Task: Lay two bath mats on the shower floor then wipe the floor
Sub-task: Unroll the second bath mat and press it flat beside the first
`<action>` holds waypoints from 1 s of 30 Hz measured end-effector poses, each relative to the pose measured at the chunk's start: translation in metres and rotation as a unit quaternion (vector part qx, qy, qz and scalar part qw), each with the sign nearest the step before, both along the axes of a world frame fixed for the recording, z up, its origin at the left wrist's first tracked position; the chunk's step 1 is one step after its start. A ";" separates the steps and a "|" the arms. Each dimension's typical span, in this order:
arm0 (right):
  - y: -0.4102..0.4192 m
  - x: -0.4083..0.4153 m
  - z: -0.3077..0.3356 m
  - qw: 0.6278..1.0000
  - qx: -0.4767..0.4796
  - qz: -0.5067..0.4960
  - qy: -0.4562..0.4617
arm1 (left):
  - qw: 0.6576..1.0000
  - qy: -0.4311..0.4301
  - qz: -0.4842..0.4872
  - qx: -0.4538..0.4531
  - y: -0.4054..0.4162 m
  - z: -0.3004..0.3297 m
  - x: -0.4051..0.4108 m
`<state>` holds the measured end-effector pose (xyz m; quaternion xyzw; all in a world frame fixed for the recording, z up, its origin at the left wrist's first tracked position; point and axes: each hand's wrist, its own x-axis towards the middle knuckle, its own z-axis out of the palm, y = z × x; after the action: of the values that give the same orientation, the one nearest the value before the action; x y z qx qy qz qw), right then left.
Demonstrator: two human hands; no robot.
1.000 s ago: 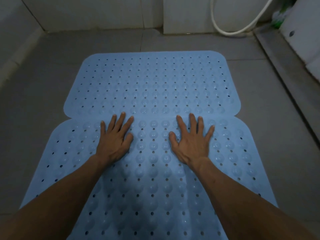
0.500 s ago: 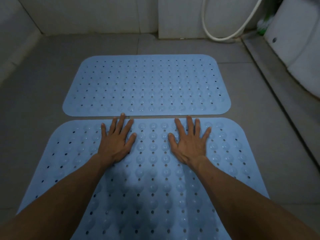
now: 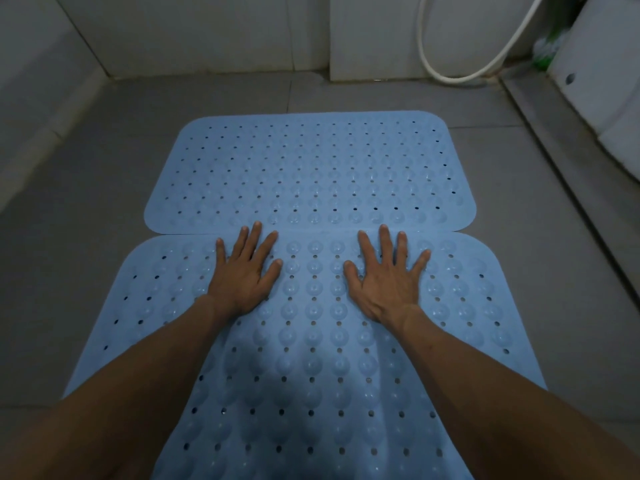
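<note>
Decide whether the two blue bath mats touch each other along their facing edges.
Touching. The head view shows the near mat meeting the far mat along a single seam, with no grey floor between them except at the rounded corners.

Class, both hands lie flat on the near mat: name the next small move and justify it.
Probably lift both hands off: the left hand and right hand lie flat on the near mat, whose far edge meets the far mat. Both mats lie flat; wiping remains.
</note>
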<state>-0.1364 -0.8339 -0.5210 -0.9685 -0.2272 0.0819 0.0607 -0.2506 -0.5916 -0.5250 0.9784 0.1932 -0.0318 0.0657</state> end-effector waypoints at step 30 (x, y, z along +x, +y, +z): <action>0.183 -0.101 0.019 0.994 0.062 0.095 0.008 | 0.996 -0.047 0.041 -0.056 0.107 0.010 -0.082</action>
<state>-0.2373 -0.6510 -0.5024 -0.9363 -0.3219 0.0809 0.1145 -0.3327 -0.4848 -0.5148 0.9649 0.2280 0.0064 0.1302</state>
